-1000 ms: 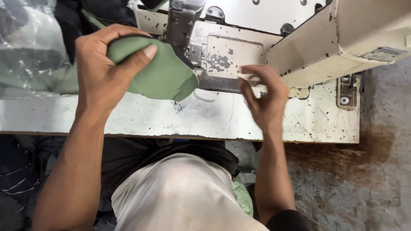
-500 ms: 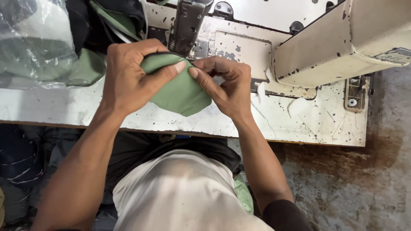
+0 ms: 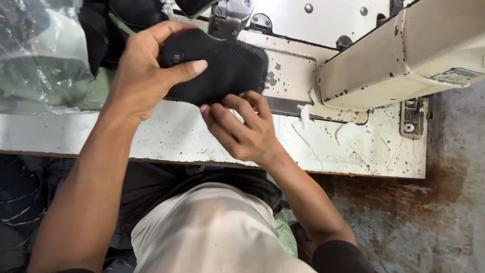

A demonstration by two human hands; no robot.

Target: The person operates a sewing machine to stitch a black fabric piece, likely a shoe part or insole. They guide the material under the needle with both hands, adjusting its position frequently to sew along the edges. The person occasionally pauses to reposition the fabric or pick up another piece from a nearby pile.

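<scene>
My left hand (image 3: 144, 76) grips a black ribbed fabric piece (image 3: 227, 65) from its left side, thumb lying across the top. My right hand (image 3: 242, 129) holds the same piece from below, fingers curled under its lower edge. The piece hovers over the white sewing-machine table (image 3: 177, 136), just in front of the metal presser-foot assembly (image 3: 230, 17). The cream sewing machine arm (image 3: 404, 55) stretches to the right of both hands.
A clear plastic bag with green fabric pieces (image 3: 40, 65) lies at the table's left end, beside dark fabric (image 3: 101, 30). White scraps (image 3: 305, 114) lie on the speckled table near the metal needle plate (image 3: 288, 103). Stained concrete floor (image 3: 444, 202) shows at right.
The piece showed its green side before; now its black ribbed side faces up. My right hand moved from the piece's right edge to beneath it. The view has come closer.
</scene>
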